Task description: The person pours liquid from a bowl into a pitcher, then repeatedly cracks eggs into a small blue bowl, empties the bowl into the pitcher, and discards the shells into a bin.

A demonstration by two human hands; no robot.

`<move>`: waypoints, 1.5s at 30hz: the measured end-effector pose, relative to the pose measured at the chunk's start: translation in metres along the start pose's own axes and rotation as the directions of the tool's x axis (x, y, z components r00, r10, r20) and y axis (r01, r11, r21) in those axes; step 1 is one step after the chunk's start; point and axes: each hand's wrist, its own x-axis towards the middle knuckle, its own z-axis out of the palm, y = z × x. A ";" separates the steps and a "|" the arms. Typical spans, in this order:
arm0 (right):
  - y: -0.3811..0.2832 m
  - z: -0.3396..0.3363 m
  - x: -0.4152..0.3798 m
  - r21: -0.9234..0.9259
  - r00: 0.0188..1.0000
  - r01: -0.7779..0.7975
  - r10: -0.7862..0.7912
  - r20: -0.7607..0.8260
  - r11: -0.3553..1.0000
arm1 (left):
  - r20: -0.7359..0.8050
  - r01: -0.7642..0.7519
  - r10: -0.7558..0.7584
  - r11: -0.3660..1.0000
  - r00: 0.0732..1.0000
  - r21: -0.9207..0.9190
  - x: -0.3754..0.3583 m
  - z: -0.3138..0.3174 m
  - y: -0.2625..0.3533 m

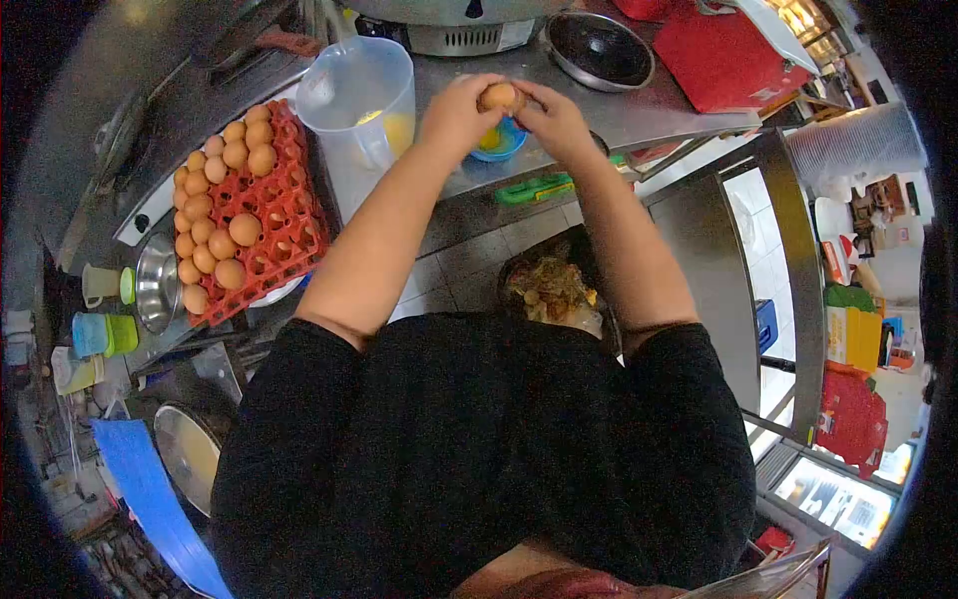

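Both of my hands meet over a small blue bowl (502, 143) that has yellow egg in it. My left hand (464, 113) holds a brown egg (498, 97) at its fingertips. The fingers of my right hand (555, 122) are bent against the egg's right side. Left of the bowl stands a clear plastic jug (356, 85) with yellow liquid low inside. Farther left, a red egg tray (284, 225) has several brown eggs (245, 230) and a number of bare cups.
A round pan (599, 52) and a red bag (723, 60) lie at the back right. Below the counter edge, a bin (549, 290) holds eggshells. A metal bowl (158, 285) is beyond the tray. Stacked clear lids (858, 140) stand at the right.
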 end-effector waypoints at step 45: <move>-0.045 -0.022 0.054 -0.443 0.960 -0.252 0.280 -0.002 0.860 | -0.311 0.466 -0.371 0.468 0.875 0.751 -0.239 -0.270 -0.049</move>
